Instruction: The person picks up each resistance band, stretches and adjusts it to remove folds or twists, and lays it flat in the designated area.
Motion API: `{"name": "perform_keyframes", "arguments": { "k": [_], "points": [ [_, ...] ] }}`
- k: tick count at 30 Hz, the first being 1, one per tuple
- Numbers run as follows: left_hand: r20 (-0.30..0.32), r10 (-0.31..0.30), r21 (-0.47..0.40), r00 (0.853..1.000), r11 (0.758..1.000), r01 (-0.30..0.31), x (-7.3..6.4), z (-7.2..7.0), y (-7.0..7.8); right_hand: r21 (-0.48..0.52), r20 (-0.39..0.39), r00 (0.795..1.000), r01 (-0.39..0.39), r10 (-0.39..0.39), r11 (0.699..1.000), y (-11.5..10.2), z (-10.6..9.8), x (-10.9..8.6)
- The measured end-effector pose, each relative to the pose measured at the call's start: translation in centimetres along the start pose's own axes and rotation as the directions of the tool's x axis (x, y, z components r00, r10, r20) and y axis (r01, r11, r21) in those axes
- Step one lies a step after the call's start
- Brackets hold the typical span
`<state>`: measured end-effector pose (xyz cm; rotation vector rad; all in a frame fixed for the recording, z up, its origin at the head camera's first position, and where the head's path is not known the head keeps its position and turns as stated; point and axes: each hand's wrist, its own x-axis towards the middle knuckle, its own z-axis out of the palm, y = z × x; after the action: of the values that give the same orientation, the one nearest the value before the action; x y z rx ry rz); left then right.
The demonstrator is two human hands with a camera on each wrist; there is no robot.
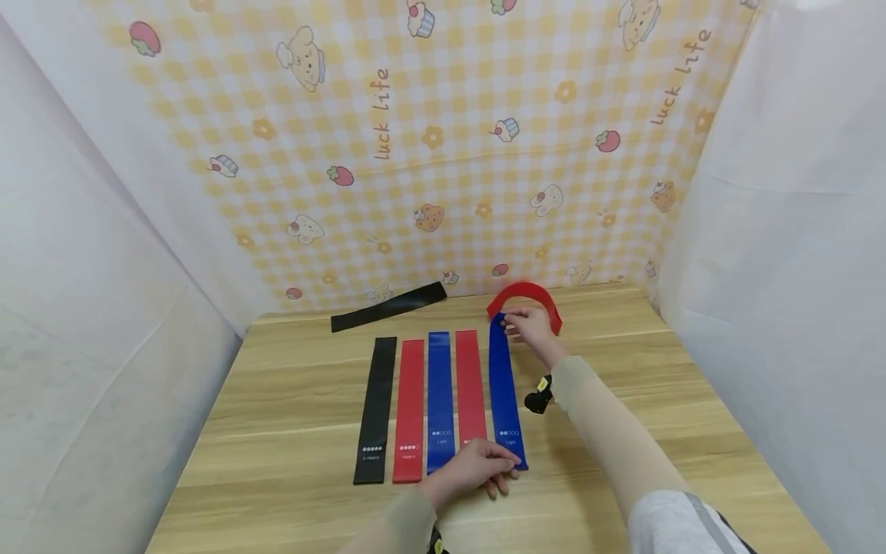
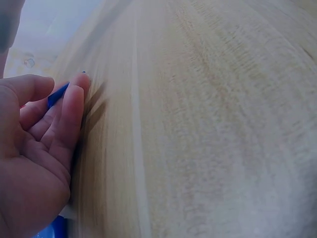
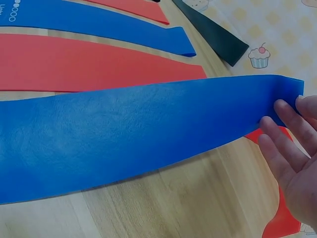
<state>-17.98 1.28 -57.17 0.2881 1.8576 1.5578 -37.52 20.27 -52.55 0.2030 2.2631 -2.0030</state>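
Note:
A blue resistance band [image 1: 504, 385] marked "Light" lies lengthwise at the right end of a row of flat bands. My right hand [image 1: 531, 329] pinches its far end, raised a little off the table; the right wrist view shows the thumb and fingers [image 3: 280, 144] at that end. At the near end, my left hand [image 1: 477, 467] holds the band's corner between thumb and fingers, and covers the near part of the red band [image 1: 471, 377] beside it. Only a bit of blue band [image 2: 58, 95] shows among the left fingers in the left wrist view.
Left of these lie another blue band [image 1: 440, 385], a red band [image 1: 409, 400] and a black band [image 1: 377, 400]. Behind the row are a slanting black band [image 1: 388, 308] and a curved red band [image 1: 522, 289]. A patterned cloth [image 1: 443, 177] hangs behind the wooden table [image 1: 277, 431].

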Motion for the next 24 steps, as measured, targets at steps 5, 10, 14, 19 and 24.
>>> {"name": "perform_keyframes", "arguments": {
  "k": [5,10,14,19,24],
  "points": [
    [-0.001,-0.024,0.002,1.0,1.0,0.024,0.1,-0.08,-0.02,-0.015,0.01,1.0,0.009,-0.009,1.0,0.13,0.0,-0.08],
    [-0.005,-0.04,0.01,0.999,0.999,0.04,0.29,-0.05,-0.1,-0.032,0.023,1.0,0.014,-0.013,0.999,0.46,-0.12,-0.06],
    [-0.024,-0.043,0.02,0.999,0.999,0.043,0.36,0.08,-0.17,-0.044,0.022,1.0,0.006,-0.005,0.999,0.6,0.17,0.07],
    [-0.037,-0.047,0.022,0.998,0.999,0.048,0.41,0.22,-0.2,-0.045,0.022,1.0,-0.003,0.004,0.999,0.6,0.57,0.15],
    [-0.039,-0.049,0.022,0.998,0.999,0.05,0.53,0.24,-0.36,-0.04,0.019,1.0,0.0,0.001,0.999,0.85,0.78,0.09]
  ]
}}
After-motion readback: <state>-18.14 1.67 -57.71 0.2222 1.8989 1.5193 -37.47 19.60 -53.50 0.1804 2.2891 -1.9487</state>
